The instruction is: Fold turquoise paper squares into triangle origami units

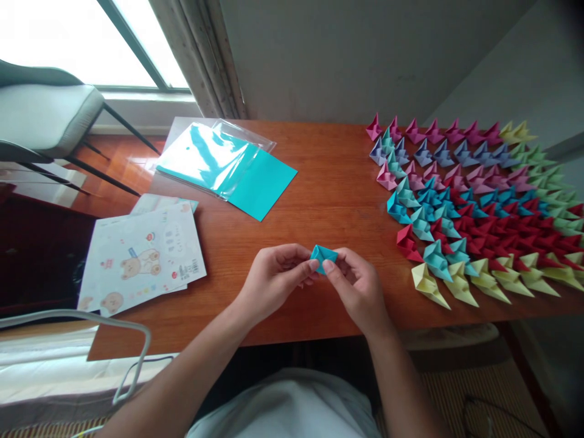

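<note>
Between both hands is a small folded piece of turquoise paper [323, 255], held over the near middle of the table. My left hand [279, 275] pinches its left side, the thumb lying on the front face. On the right side, my right hand [358, 283] grips it with the thumb pressed on the lower front and the fingers curled behind. The paper's back is hidden by the fingers. Turquoise paper sheets [267, 185] lie farther off to the left, partly inside a clear plastic sleeve [205, 158].
Rows of folded paper figures [486, 228] in pink, purple, blue, red, green and yellow cover the right of the wooden table [328, 182]. Printed bear-pattern packets [143, 258] lie at left. A chair [50, 115] stands beyond the table's left edge, by the window.
</note>
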`<action>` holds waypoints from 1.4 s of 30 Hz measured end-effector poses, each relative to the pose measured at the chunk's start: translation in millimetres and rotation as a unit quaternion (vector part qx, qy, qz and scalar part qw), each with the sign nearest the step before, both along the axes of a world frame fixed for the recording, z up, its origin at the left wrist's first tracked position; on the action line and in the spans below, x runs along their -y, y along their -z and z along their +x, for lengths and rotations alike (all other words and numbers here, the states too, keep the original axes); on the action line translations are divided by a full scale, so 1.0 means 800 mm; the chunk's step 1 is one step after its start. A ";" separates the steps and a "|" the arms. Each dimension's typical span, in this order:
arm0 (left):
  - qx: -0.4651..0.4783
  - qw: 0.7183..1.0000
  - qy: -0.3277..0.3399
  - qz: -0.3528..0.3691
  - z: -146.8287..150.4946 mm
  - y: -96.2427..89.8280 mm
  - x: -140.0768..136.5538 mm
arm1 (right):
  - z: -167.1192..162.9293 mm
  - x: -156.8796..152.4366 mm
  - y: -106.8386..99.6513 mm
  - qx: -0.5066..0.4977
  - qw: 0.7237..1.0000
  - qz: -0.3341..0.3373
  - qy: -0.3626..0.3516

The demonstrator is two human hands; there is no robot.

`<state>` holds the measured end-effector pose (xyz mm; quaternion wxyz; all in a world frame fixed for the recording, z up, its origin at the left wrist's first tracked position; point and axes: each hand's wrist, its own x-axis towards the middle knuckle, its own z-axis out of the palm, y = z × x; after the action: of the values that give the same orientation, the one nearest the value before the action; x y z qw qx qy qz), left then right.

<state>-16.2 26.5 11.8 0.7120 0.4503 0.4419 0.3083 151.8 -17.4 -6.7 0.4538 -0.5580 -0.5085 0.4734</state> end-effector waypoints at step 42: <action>0.025 0.998 0.053 -0.020 0.004 -0.002 0.001 | -0.002 -0.006 0.006 -0.082 0.996 0.024 0.013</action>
<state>-12.9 25.5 13.8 0.7470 0.4513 0.4052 0.2723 150.4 -12.8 -11.3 0.5134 -0.5131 -0.4737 0.4988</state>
